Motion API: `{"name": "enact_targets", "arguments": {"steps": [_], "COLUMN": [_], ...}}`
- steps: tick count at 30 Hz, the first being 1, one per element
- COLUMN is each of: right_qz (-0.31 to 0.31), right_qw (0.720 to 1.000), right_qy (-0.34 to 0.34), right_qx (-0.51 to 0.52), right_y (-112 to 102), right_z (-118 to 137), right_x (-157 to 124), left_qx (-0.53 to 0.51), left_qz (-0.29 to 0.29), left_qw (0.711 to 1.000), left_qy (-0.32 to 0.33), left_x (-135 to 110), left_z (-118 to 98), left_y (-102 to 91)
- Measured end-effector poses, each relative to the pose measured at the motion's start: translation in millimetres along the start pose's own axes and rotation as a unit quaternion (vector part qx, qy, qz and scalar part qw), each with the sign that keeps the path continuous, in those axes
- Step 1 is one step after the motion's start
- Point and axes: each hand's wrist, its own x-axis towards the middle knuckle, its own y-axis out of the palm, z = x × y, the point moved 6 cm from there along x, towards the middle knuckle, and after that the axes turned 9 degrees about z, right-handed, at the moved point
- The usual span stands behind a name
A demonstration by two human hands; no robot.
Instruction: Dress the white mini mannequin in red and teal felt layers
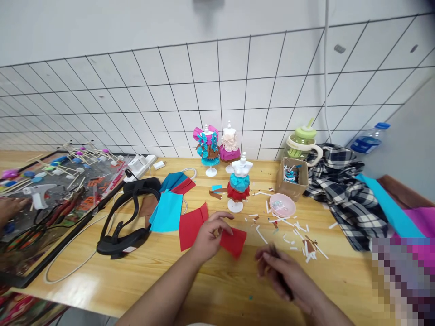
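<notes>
My left hand (210,237) pinches a small piece of red crepe paper (235,243) above the wooden table. My right hand (287,268) is closed around a slim dark tool (285,285), too blurred to name. Just beyond my left hand stands a small white mannequin (242,169) in a blue top and a red ruffled skirt. A larger red sheet (190,230) lies left of that hand, beside a light blue sheet (169,210). Paper scraps (299,231) are scattered to the right, near a pink dish (287,209).
Two more dressed mannequins (208,147) stand by the tiled wall. A cardboard box (292,188), a green-lidded jug (302,145) and a plaid cloth (336,181) are at the right. Leftward are a black headset (124,242), a glue gun (41,194) and another person's hand (12,210).
</notes>
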Motion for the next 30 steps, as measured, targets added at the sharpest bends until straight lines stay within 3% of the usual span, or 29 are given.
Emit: {"name": "enact_targets", "arguments": {"steps": [2,3,5,7,10,12,13,14,16,18,19,20,22,24,27,28,30], "right_qz": [0.144,0.198,0.197,0.072,-0.097,-0.18,-0.203,-0.19,-0.09,0.063,0.116,0.124,0.049,-0.041,-0.184,-0.208,-0.199], "right_qw": [0.975,0.96,0.963,0.986,0.988,0.967,0.956,0.954,0.977,0.99,0.978,0.969,0.963,0.959,0.956,0.955,0.962], "right_qy": [0.043,0.054,0.039,-0.025,-0.118,-0.143,-0.157,-0.173,-0.173,-0.09,-0.049,-0.033,-0.025,-0.059,-0.148,-0.171,-0.172], "right_qx": [0.164,0.193,0.182,0.147,0.026,-0.108,-0.143,-0.152,-0.088,0.085,0.165,0.213,0.265,0.276,0.175,0.128,0.069], "right_y": [50.8,67.8,69.8,33.8,-29.6,-49.2,-48.1,-38.3,-1.7,43.4,60.8,68.6,59.1,32.7,-8.1,-13.3,-8.2], "right_z": [-10.8,-13.9,-17.2,-13.2,6.4,23.7,31.8,38.4,42.8,33.9,29.6,27.5,21.6,18.2,23.0,27.2,33.4], "right_x": [-0.4,-1.1,3.4,12.9,17.3,13.5,11.5,11.8,20.6,36.0,42.7,49.3,61.2,65.7,53.0,46.6,38.7], "left_qx": [-0.099,-0.132,-0.171,-0.184,-0.186,-0.199,-0.222,-0.258,-0.35,-0.417,-0.43,-0.434,-0.432,-0.435,-0.449,-0.457,-0.473], "left_qz": [-0.029,-0.042,-0.057,-0.072,-0.099,-0.101,-0.097,-0.092,-0.096,-0.11,-0.113,-0.111,-0.101,-0.098,-0.102,-0.102,-0.088], "left_qw": [0.994,0.99,0.983,0.979,0.977,0.974,0.969,0.96,0.93,0.9,0.892,0.89,0.891,0.89,0.883,0.879,0.872], "left_qy": [-0.026,-0.035,-0.047,-0.046,-0.037,-0.042,-0.048,-0.054,-0.064,-0.07,-0.075,-0.081,-0.093,-0.097,-0.091,-0.088,-0.086], "left_x": [-2.6,-4.2,-7.3,-10.2,-13.8,-14.7,-14.7,-14.4,-14.1,-14.5,-14.8,-15.2,-16.0,-16.6,-16.1,-15.5,-14.1], "left_z": [12.3,17.4,24.1,25.9,25.0,27.1,30.0,34.0,44.1,54.2,58.4,62.0,66.4,68.1,65.6,63.5,56.9], "left_y": [-3.5,-5.0,-8.3,-15.5,-31.9,-40.2,-42.2,-42.8,-41.8,-40.3,-39.6,-39.1,-39.1,-40.9,-41.8,-40.3,-33.2]}}
